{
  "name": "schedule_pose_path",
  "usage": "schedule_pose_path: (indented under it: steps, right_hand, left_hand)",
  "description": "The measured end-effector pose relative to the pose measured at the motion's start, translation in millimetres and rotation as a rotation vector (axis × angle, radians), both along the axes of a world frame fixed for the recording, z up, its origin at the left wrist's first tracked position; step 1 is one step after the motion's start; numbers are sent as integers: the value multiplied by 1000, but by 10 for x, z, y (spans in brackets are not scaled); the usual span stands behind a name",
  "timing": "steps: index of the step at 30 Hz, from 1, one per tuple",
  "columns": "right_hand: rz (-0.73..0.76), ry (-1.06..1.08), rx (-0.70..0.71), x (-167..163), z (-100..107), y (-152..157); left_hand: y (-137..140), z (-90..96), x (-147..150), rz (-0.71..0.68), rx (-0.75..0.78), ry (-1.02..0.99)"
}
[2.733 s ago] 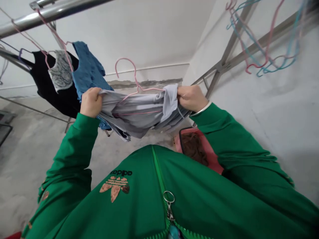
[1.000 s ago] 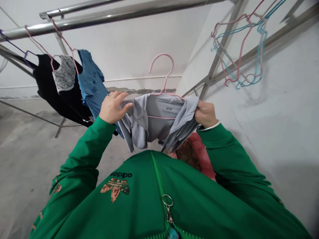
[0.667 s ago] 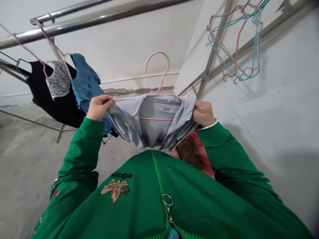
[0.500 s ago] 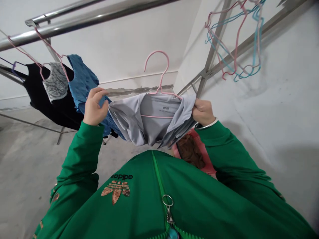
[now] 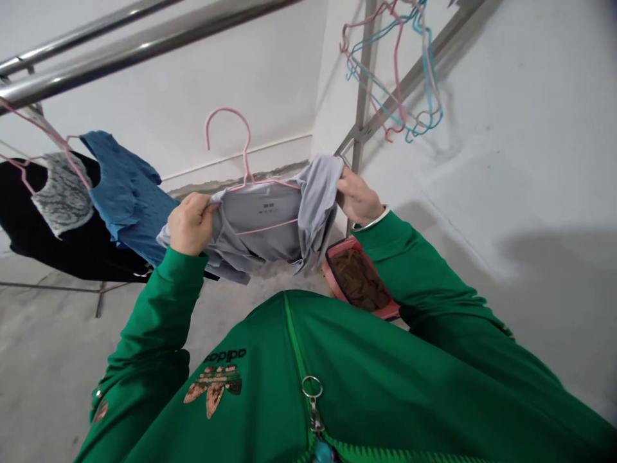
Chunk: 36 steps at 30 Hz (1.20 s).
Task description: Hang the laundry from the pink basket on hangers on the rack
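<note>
A light grey shirt (image 5: pixel 260 209) hangs in front of me on a pink wire hanger (image 5: pixel 247 151), whose hook points up and is off the rail. My left hand (image 5: pixel 190 225) is closed on the shirt near its left shoulder, by the neckline. At the other shoulder, my right hand (image 5: pixel 357 196) pinches bunched grey fabric. The hanger's shoulders sit inside the collar, and its lower bar shows through the neck opening. Cloth hides both ends of the hanger.
Steel rails (image 5: pixel 144 48) cross the upper left. A blue top (image 5: pixel 128 186), a grey patterned garment (image 5: pixel 65 196) and black clothing hang there. Several pink and blue hangers (image 5: pixel 400 77) hang at upper right. A pink basket (image 5: pixel 337 276) with brown cloth stands below my right arm.
My left hand has gone from loose fingers at the shirt's edge to gripping its shoulder. Shirt and hanger have shifted left in view, and the right-shoulder fabric is pulled up higher.
</note>
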State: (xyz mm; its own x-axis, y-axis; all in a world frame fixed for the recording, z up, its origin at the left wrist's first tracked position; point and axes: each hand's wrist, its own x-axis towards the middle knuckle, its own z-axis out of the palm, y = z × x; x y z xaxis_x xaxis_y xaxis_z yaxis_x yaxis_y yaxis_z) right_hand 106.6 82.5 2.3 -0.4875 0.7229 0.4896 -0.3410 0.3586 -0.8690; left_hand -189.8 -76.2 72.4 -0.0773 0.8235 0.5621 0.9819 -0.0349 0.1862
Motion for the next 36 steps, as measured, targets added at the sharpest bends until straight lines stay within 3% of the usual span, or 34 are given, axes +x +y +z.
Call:
schedule_pose_path:
  steps: [3, 6, 8, 10, 13, 16, 20, 24, 29, 32, 36]
  right_hand:
    - [-165, 98, -94, -5, 25, 48]
    - [-435, 69, -139, 32, 27, 189]
    - [-536, 44, -172, 92, 5, 298]
    - [-540, -42, -215, 169, -37, 376]
    - [-370, -340, -228, 286, -108, 402]
    - [-297, -547, -16, 390, -81, 359]
    - [-429, -469, 509, 410, 202, 293]
    - [-254, -551, 870, 224, 453, 236]
    - [-291, -645, 1010, 32, 450, 133]
    - [-350, -634, 1018, -21, 436, 42]
    - [-405, -621, 983, -79, 498, -62]
  left_hand:
    - [-21, 72, -25, 21, 45, -18]
    - [-54, 148, -60, -3, 105, -35]
    - [-91, 196, -99, -40, 162, -44]
    - [-141, 236, -147, -56, 212, -57]
    - [-219, 272, -217, -37, 240, -88]
    - [-265, 278, -250, -15, 241, -105]
    - [-252, 279, -224, -34, 268, -99]
    - [-212, 282, -159, -81, 255, -87]
    - [-195, 227, -79, -99, 255, -86]
    - [-193, 178, -56, -93, 241, -124]
    - [-186, 154, -41, 21, 168, -111]
